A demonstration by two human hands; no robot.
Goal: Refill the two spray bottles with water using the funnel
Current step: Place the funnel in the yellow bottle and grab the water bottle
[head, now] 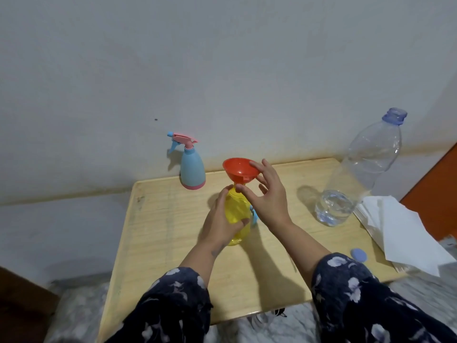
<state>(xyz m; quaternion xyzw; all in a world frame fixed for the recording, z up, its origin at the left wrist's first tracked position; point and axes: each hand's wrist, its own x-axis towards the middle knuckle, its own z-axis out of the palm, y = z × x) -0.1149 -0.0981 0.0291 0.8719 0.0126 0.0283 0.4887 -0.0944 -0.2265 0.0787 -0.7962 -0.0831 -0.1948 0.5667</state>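
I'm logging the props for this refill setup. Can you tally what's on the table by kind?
Spray bottles: 2, the yellow translucent plastic spray bottle and the blue plastic spray bottle with pink trigger head
Funnels: 1, the red plastic funnel
Water bottles: 1, the large clear plastic water bottle
Caps: 1, the round blue bottle cap
Paper stacks: 1, the white paper sheets
Total: 6

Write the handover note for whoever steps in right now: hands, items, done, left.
Left hand grips the yellow spray bottle, upright on the table.
Right hand holds the red funnel at the yellow bottle's neck.
Blue spray bottle stands at the back, sprayer head on.
Water bottle is uncapped, little water left; its cap lies nearby.
Done: funnel placed. How full either spray bottle is cannot be told.
Left: finish yellow, check blue.
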